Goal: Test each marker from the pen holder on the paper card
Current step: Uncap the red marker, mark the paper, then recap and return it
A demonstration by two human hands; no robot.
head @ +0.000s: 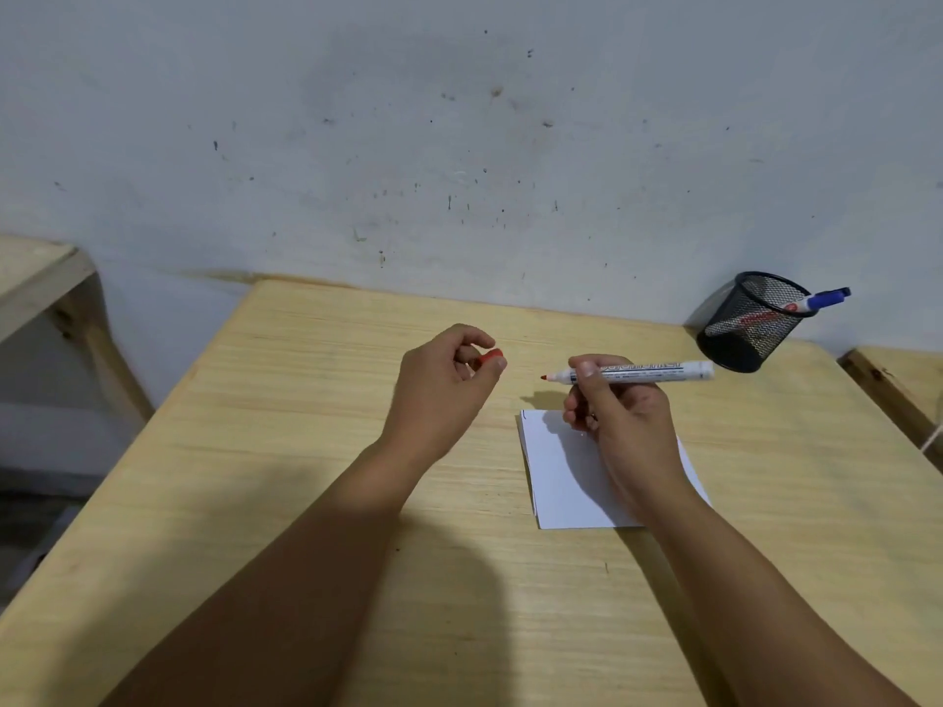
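Note:
My right hand (620, 415) grips a white marker (648, 372) held level above the table, its bare red tip pointing left. My left hand (444, 380) pinches the marker's red cap (489, 358) between thumb and fingers, a short gap left of the tip. A white paper card (561, 477) lies flat on the wooden table (306, 451) under my right hand and wrist, which hide part of it; a small dark mark shows at its top left corner. A black mesh pen holder (750, 324) stands at the back right, tilted in view, with a blue-capped marker (816, 301) sticking out.
A pale, scuffed wall runs along the table's back edge. Other wooden furniture (41, 283) stands at the far left. Another wooden surface (898, 380) lies at the far right, across a narrow gap. My forearms cast shadows across the near table.

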